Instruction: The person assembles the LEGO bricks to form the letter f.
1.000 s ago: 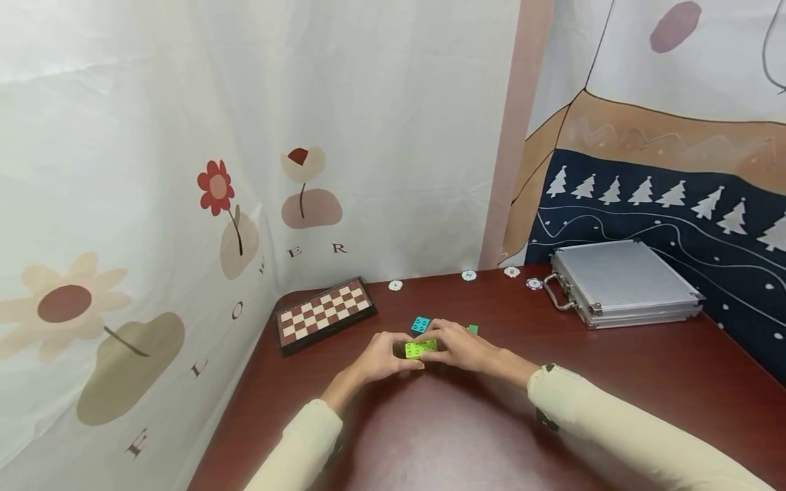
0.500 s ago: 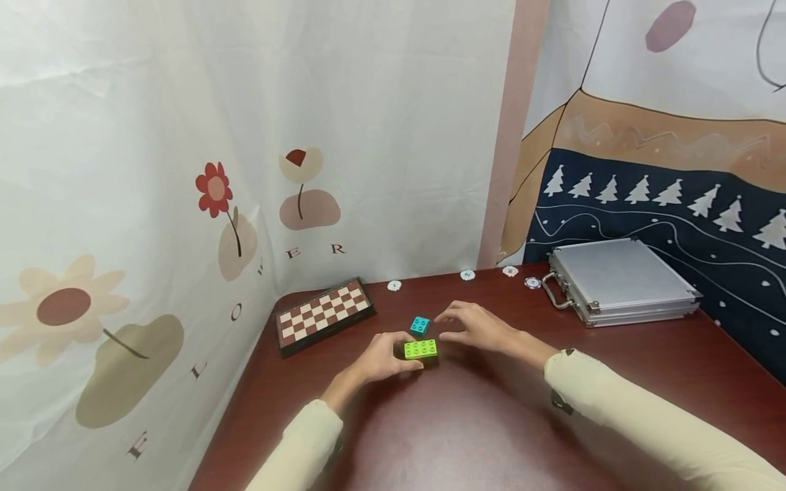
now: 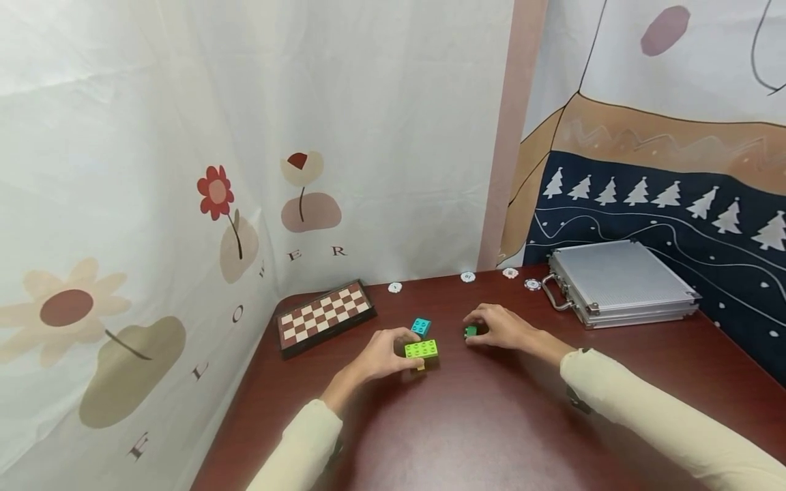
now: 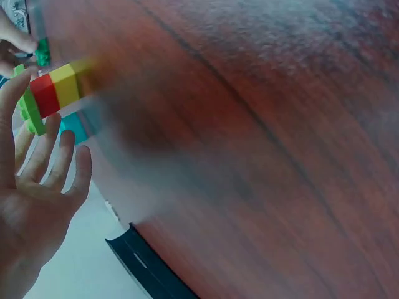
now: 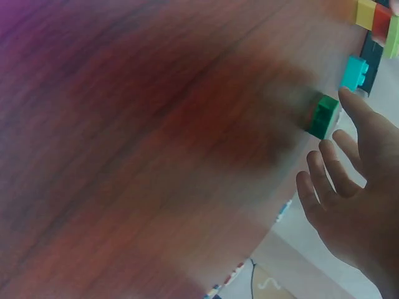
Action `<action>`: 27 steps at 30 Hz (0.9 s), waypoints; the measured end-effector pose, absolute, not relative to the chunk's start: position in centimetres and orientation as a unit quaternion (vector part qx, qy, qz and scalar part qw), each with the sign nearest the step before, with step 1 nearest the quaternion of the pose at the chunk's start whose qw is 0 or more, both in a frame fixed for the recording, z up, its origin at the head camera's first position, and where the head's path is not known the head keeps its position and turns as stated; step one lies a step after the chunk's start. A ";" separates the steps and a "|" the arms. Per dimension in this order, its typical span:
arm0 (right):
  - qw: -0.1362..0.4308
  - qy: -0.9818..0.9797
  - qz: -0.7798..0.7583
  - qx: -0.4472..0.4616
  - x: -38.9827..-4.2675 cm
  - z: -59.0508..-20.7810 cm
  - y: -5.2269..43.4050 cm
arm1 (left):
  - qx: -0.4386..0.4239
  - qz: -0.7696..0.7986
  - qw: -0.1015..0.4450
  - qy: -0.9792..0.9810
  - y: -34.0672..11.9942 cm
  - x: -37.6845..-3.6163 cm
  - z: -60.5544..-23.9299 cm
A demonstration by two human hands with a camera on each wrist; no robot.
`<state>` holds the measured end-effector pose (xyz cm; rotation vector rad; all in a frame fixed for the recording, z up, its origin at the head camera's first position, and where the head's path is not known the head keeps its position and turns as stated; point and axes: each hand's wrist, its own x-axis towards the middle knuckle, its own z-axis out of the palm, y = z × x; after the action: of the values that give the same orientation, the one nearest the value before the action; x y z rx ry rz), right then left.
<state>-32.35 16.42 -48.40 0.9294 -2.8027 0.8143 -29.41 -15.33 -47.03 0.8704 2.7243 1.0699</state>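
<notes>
Right now we hold the stacked bricks [image 3: 421, 350] in our left hand [image 3: 382, 354], fingers curled about their near end so the lime top brick faces up. The left wrist view shows red and yellow layers [image 4: 55, 90] beneath the lime one, so the grip seems meant to keep the stack steady on the table [image 3: 491, 423]. Just beyond the stack lies a teal brick [image 3: 420, 326], free of either hand. To the stack's right, our right hand [image 3: 500, 327] reaches the small green brick [image 3: 470, 331]; its fingertips close around it, though the right wrist view shows the fingers fairly straight, touching rather than clamping. Left of the stack sits a folded chessboard [image 3: 323, 314]; far right of it, a metal case [image 3: 620, 281].
</notes>
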 end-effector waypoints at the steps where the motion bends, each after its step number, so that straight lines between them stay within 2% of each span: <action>1: 0.040 -0.916 0.262 0.300 -32.3 -48.5 16.5 | 0.286 0.350 0.044 0.891 -15.3 -29.4 -47.0; 12: 0.047 -0.925 0.238 0.294 -32.3 -49.2 16.5 | 0.287 0.363 0.039 0.886 -15.3 -29.5 -47.0; 27: 0.040 -0.902 0.304 0.303 -32.3 -48.5 15.5 | 0.271 0.375 0.037 0.886 -15.4 -29.4 -47.4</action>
<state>-32.34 15.54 -48.52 0.9289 -2.7651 0.9305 -29.37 -15.37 -47.42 0.8320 2.7182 1.1525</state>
